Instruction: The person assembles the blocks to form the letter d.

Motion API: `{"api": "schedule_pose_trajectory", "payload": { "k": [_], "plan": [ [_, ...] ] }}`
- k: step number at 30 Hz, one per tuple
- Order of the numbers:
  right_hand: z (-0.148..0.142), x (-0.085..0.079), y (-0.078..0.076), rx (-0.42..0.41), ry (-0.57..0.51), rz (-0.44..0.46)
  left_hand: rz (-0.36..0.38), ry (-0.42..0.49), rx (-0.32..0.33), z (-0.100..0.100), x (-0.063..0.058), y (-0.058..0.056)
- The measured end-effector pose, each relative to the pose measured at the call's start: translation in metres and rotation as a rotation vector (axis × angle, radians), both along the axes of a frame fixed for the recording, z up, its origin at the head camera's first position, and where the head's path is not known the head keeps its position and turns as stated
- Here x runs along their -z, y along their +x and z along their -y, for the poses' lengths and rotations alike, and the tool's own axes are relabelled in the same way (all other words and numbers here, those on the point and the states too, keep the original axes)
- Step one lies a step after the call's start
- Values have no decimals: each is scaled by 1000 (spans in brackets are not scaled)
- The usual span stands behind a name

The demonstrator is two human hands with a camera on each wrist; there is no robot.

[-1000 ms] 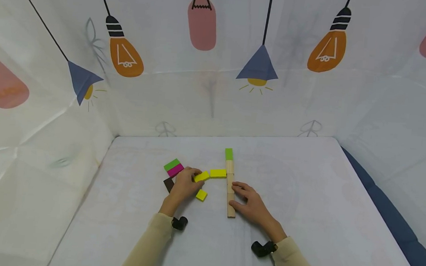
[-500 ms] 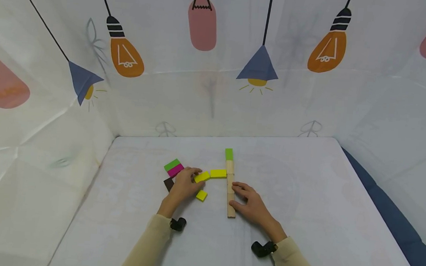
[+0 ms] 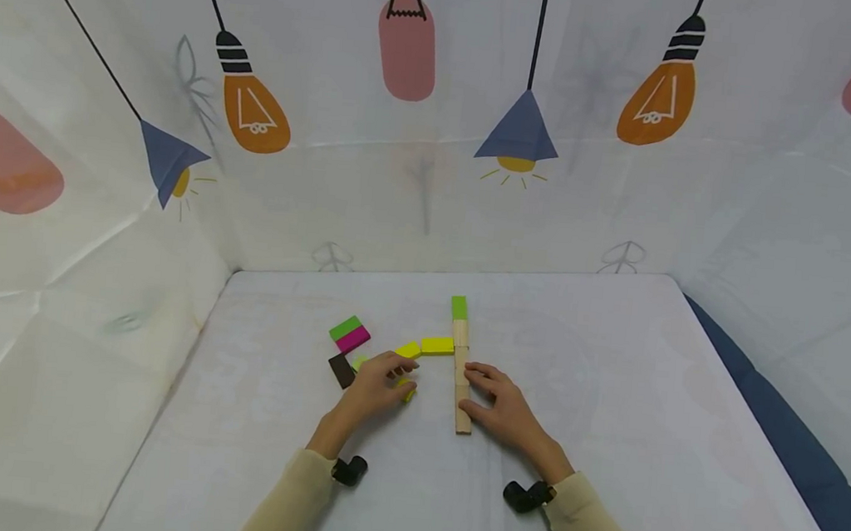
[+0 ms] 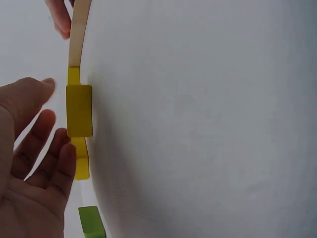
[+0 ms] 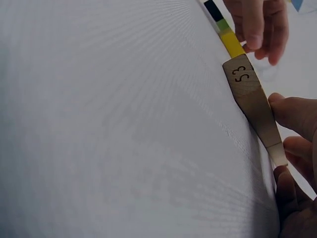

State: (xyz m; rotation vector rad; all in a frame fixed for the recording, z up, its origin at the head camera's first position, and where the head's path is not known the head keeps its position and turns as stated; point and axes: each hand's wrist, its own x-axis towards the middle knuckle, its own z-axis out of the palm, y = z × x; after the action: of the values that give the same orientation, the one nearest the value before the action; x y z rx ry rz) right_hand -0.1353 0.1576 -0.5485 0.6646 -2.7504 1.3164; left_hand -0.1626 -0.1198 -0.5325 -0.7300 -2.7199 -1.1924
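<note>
My left hand (image 3: 374, 386) hovers low around a small yellow block (image 4: 79, 111), thumb and fingers apart; in the left wrist view, gaps show between fingertips and block. Beyond it, two more yellow blocks lie end to end, one (image 3: 437, 346) meeting a line of plain wooden blocks (image 3: 461, 366) and one (image 3: 409, 349) angled off it. A bright green block (image 3: 459, 307) tops that line. My right hand (image 3: 507, 409) rests along the line's right side, thumb and fingertips spread at its edge. The right wrist view shows "53" on the near wooden block's end (image 5: 241, 74).
Left of the left hand lie a dark brown block (image 3: 342, 371), a pale green block (image 3: 359, 364) partly hidden by that hand, and a magenta block (image 3: 354, 340) against a green one (image 3: 345, 328). White cloth covers the table (image 3: 610, 397); printed sheet walls stand behind and left.
My left hand has let go of the angled yellow block and moved back toward me, over the nearer small yellow block. A pale green block has come into view. The right hand stays put.
</note>
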Motion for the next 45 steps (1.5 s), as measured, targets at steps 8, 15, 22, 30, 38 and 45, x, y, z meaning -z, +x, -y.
{"api": "schedule_pose_trajectory", "payload": {
  "k": [8, 15, 22, 30, 38, 45],
  "plan": [
    [0, 1, -1, 1, -3, -12, 69, -25, 22, 7, -2, 7],
    [0, 3, -1, -1, -6, -38, 119, -50, -29, 33, -7, 16],
    [-1, 3, -1, -1, -11, -11, 70, -74, -91, 65, -7, 26],
    [-2, 3, -1, 0, 5, -13, 4, -100, -158, 98, -6, 25],
    [-2, 2, -1, -3, -4, 6, -41, -118, -216, 128, -9, 14],
    [-1, 3, -1, -3, -4, -30, -31, -131, -233, 135, -14, 8]
  ]
}}
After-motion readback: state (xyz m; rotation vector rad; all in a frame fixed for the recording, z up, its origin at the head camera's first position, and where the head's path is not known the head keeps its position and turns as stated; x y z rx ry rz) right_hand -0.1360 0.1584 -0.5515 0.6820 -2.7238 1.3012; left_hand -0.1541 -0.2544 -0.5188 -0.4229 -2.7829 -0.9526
